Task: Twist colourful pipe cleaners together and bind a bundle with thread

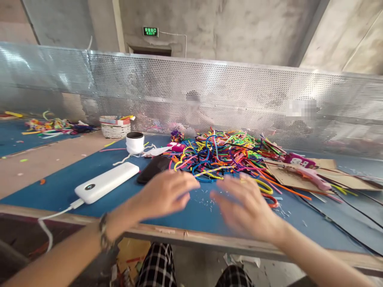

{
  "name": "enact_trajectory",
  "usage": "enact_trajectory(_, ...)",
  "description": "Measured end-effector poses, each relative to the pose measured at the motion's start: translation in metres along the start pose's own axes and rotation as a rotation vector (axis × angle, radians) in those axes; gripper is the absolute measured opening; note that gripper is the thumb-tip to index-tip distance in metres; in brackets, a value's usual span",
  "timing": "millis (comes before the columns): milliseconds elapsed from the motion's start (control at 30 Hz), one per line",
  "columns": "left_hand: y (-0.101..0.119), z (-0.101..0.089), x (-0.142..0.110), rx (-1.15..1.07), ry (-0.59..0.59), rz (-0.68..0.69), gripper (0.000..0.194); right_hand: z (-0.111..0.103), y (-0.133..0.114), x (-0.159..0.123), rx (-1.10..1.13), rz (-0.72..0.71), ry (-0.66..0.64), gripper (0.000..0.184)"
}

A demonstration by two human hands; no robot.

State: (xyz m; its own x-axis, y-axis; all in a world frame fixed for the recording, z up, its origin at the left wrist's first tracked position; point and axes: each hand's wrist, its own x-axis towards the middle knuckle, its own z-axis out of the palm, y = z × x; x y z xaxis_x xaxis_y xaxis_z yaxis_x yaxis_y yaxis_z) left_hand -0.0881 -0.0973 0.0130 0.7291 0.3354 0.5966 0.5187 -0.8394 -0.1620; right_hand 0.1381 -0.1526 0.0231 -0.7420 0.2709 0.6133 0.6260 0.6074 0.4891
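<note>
Your left hand (169, 191) and right hand (247, 207) hang loose, empty, before the pipe-cleaner pile (229, 149). Beyond it, a sign (150, 31) reads "EXIT".

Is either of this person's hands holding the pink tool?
No, the pink tool lies off to the right, apart from both the left hand and the right hand.
</note>
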Motion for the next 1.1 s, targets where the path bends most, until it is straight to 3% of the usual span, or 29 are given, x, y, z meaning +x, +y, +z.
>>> enact_trajectory(67,-0.024,0.003,0.018,-0.042,-0.24,-0.156,0.022,0.015,0.025,0.018,0.01,0.071,-0.041,0.022)
enact_trajectory(100,-0.035,0.006,0.027,-0.051,-0.401,-0.265,0.022,0.026,0.035,0.027,0.031,0.112,-0.137,0.022)
enact_trajectory(133,-0.045,0.011,0.035,-0.11,-0.575,-0.27,0.024,0.039,0.042,0.034,0.052,0.097,-0.253,0.022)
enact_trajectory(233,-0.062,0.028,0.048,-0.203,-0.73,-0.258,0.011,0.08,0.047,0.044,0.116,-0.037,-0.505,0.019)
enact_trajectory(367,-0.064,0.039,0.045,-0.322,-0.681,-0.24,0.009,0.109,0.04,0.035,0.094,-0.036,-0.562,0.017)
enact_trajectory(433,-0.064,0.041,0.039,-0.46,-0.596,-0.288,0.016,0.107,0.038,0.028,0.044,-0.037,-0.458,0.019)
enact_trajectory(600,-0.064,0.048,0.028,-1.098,-0.433,-0.479,0.042,0.079,0.039,0.023,-0.073,-0.218,0.004,0.021)
enact_trajectory(700,-0.056,0.055,0.027,-1.442,-0.393,-0.601,0.048,0.068,0.04,0.022,-0.099,-0.294,0.093,0.014)
enact_trajectory(800,-0.046,0.061,0.028,-1.696,-0.357,-0.725,0.041,0.068,0.041,0.018,-0.102,-0.288,0.11,0.013)
enact_trajectory(967,-0.038,0.063,0.031,-1.654,-0.342,-0.787,0.036,0.073,0.041,0.011,-0.096,-0.141,0.085,0.024)
enact_trajectory(1100,-0.034,0.058,0.034,-1.585,-0.32,-0.779,0.036,0.069,0.037,0.01,-0.077,-0.122,0.079,0.026)
